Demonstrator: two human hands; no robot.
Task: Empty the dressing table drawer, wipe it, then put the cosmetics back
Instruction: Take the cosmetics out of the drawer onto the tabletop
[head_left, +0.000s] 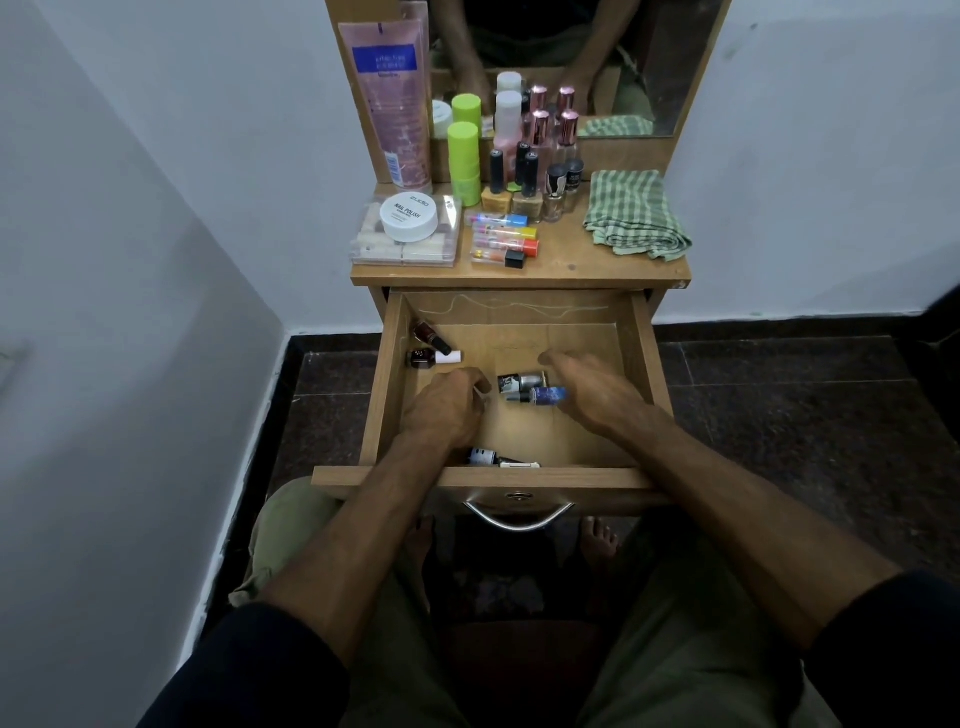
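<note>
The wooden drawer (385, 384) of the dressing table is pulled open. Two dark red nail polish bottles (427, 345) lie at its back left. A silver bottle and a blue one (527, 388) lie side by side in the middle, and another small bottle (483, 457) sits against the front wall. My left hand (447, 408) is low in the drawer with its fingers curled round a small item, of which only a white tip shows. My right hand (589, 387) hovers over the drawer's right half, fingers stretched out, just right of the blue bottle.
On the tabletop (566, 260) stand a pink tube (395, 104), green sticks (462, 156), several polish and perfume bottles (530, 171), coloured tubes (504, 236) and a white jar (409, 218) on a clear box. A folded green checked cloth (631, 215) lies at the right. A mirror (649, 62) stands behind.
</note>
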